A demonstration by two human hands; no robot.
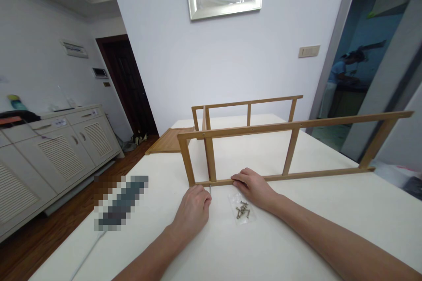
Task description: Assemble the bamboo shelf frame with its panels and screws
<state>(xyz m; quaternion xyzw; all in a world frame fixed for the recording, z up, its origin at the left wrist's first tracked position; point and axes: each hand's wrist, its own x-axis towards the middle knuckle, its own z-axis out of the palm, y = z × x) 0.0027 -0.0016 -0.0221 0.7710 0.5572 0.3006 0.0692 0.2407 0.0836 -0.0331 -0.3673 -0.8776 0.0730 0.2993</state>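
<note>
A wooden rack frame [245,130] lies on its side on the white table, its two ladder-like sides joined near the left end by a crosspiece. My left hand [194,205] is closed at the lower left corner of this frame. From its fingers a thin metal rod, seemingly a hex key [210,189], reaches up to the bottom rail; most of it is hidden. My right hand [252,186] grips the same rail farther right, fingers over its top. Between my hands lies a clear plastic bag [234,204] with several bronze-coloured screws [243,210].
A slatted wooden panel [168,140] rests at the table's far left. Nearer, a blurred-out dark object [123,202] has a white cable [87,252]. The wall stands behind the table [296,228]. Another person [343,72] is beyond the doorway at right.
</note>
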